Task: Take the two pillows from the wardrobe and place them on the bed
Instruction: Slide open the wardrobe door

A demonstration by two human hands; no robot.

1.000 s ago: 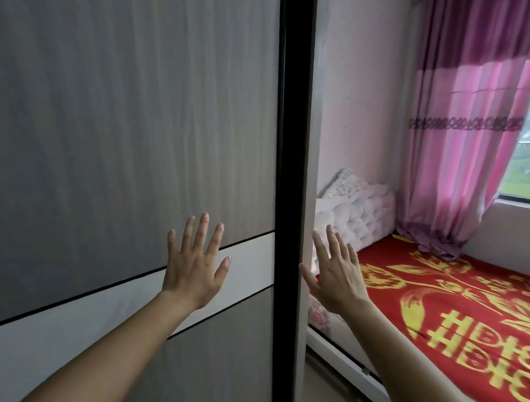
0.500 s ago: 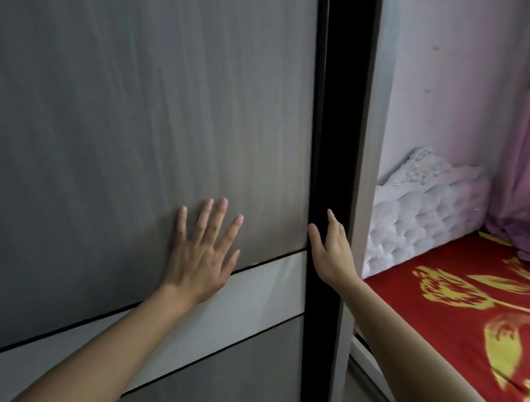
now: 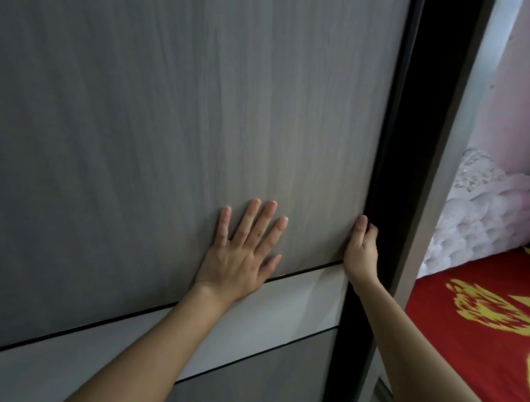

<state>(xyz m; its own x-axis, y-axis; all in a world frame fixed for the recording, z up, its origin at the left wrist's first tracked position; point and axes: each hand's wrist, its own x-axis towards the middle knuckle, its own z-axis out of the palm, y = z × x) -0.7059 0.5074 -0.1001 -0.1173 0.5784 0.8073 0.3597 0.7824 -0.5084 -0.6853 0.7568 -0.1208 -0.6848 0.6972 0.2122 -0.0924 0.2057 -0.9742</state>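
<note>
The grey wood-grain sliding door (image 3: 176, 105) of the wardrobe fills most of the view, with a pale band across it. My left hand (image 3: 244, 250) lies flat on the door, fingers spread, holding nothing. My right hand (image 3: 360, 249) is curled around the door's right edge (image 3: 384, 153), the thumb on the front face and the fingers hidden behind it in a dark gap. No pillow shows; the wardrobe's inside is hidden. The bed (image 3: 476, 316) with a red and gold cover lies at the right.
The wardrobe's side panel (image 3: 438, 195) stands just right of the dark gap. Beyond it are a white tufted headboard (image 3: 484, 218) and a pink wall (image 3: 527, 78). A strip of floor shows between wardrobe and bed at the bottom right.
Both hands went from raised in the air to the door: the left palm pressed flat on it, the right closed round its edge. The view swung left, hiding curtain and window.
</note>
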